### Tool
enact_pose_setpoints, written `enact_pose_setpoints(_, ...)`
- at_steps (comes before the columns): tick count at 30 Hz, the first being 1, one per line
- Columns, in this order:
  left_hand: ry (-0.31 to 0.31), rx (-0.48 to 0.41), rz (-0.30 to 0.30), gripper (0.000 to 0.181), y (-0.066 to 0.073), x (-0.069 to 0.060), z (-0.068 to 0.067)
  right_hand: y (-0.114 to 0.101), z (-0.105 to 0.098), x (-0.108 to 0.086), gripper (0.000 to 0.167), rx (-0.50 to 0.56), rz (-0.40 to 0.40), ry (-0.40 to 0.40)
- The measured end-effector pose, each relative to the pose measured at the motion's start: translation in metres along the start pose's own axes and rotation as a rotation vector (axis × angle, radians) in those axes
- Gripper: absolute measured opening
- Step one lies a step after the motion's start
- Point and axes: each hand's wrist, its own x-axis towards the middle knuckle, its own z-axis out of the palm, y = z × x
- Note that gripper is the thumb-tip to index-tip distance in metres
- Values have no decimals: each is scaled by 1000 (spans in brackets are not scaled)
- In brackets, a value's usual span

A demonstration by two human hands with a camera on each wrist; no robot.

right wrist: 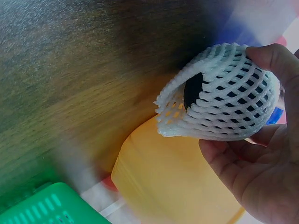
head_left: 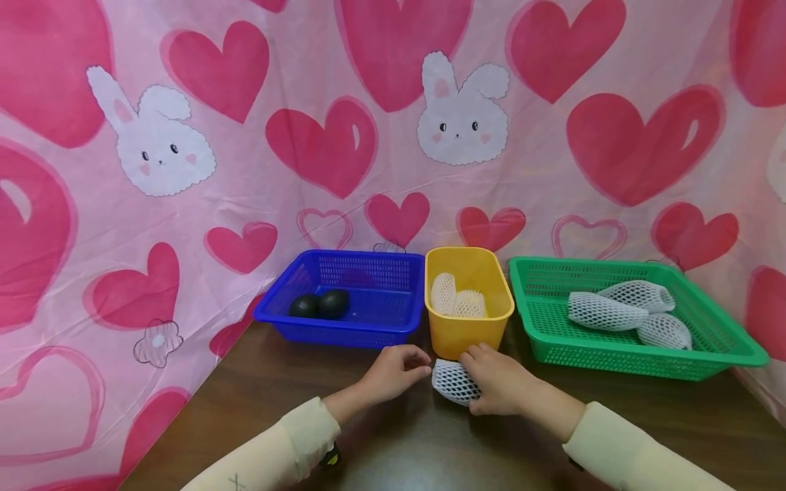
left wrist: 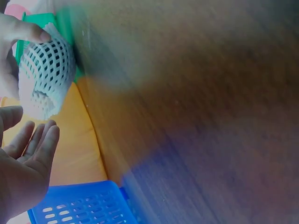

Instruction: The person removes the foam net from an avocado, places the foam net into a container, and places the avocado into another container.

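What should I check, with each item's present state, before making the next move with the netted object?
1. Right grip has hold of the white net: ok, pinched between thumb and fingers.
2. Dark object inside the net: ok, it shows through the mesh.
3. Net's end closed over it: not ok, the end gapes and bares the dark surface.
4. Left grip clear of the net: cannot tell, it is very close.
5. Bare floor in the green basket: ok, left of three netted pieces.
6. More dark objects in the blue basket: ok, two.
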Motion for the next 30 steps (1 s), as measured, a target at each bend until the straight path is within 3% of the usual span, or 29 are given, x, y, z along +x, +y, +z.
enact_pose_setpoints(17, -37, -5, 14, 12, 1, 1, 9, 3, 0, -9, 70, 3, -46, 39)
enact_pose_setpoints(30, -80, -44, -15, 12, 4, 4, 8, 16, -4, -23, 76, 158, -17, 3)
